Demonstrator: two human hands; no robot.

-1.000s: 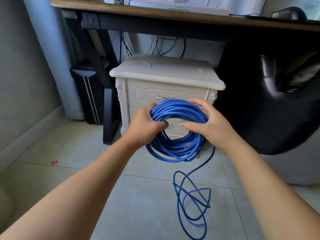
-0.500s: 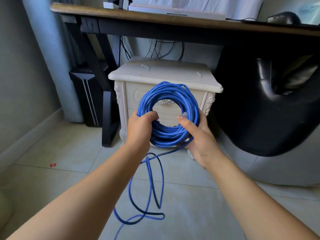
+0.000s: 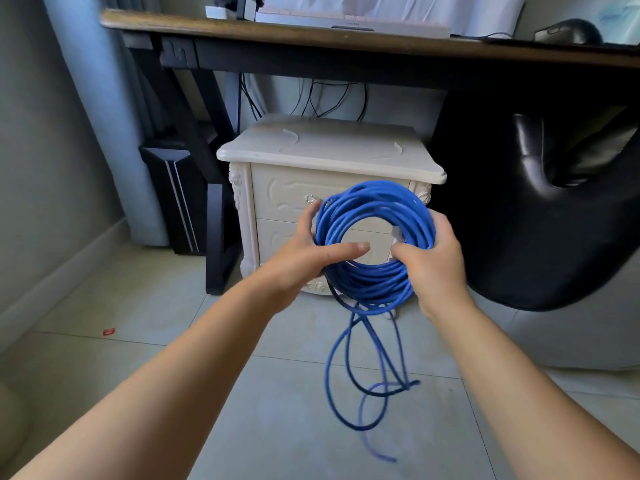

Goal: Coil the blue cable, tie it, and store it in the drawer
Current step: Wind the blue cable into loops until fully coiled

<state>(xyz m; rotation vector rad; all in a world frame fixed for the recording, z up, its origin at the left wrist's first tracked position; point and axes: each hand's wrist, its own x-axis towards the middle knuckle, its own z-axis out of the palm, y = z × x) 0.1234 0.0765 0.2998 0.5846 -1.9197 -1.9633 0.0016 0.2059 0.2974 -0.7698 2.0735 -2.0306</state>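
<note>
I hold the coiled blue cable upright in front of the cream nightstand. My left hand grips the coil's lower left, fingers behind it and thumb stretched across the opening. The right side of the coil is gripped by my right hand. A loose tail of cable hangs from the coil's bottom and loops on the floor, blurred. Both nightstand drawers are closed; the upper drawer shows a metal handle beside the coil, and the lower drawer is mostly hidden behind the coil and hands.
A dark wooden desk spans the back above the nightstand, with black desk legs and a black computer case to the left. A black chair stands at the right. The floor is pale tile with a small red scrap.
The coil has shifted slightly right and lower. The loose tail has swung from the lower left to hang under the coil. My left thumb now reaches across the coil's opening.
</note>
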